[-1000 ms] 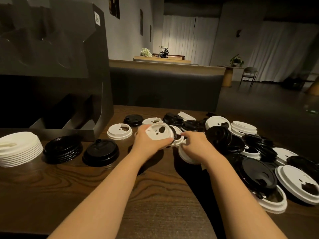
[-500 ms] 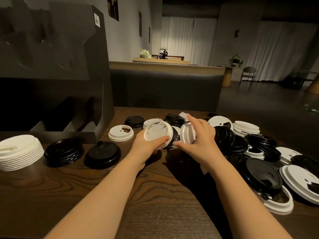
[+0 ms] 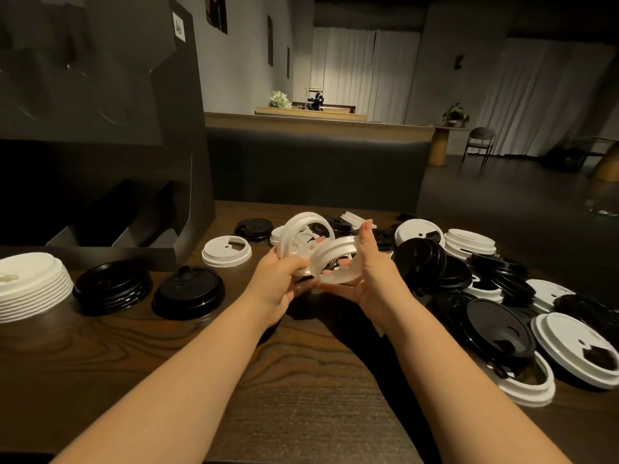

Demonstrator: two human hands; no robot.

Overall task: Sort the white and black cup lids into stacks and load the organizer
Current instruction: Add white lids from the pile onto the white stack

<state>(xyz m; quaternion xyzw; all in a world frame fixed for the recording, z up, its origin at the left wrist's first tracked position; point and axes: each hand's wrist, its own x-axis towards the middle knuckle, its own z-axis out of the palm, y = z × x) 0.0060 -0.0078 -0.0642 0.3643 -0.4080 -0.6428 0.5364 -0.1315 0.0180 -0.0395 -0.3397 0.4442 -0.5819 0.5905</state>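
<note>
Left hand (image 3: 278, 279) grips a round white plastic cup lid (image 3: 303, 237) tilted upright, fingers curled on its lower rim. Right hand (image 3: 371, 272) pinches a second white plastic lid (image 3: 336, 259), rims touching, above the dark wooden table (image 3: 301, 396). Black organizer (image 3: 100, 128) far left; white lid stack (image 3: 30, 284) beside it.
</note>
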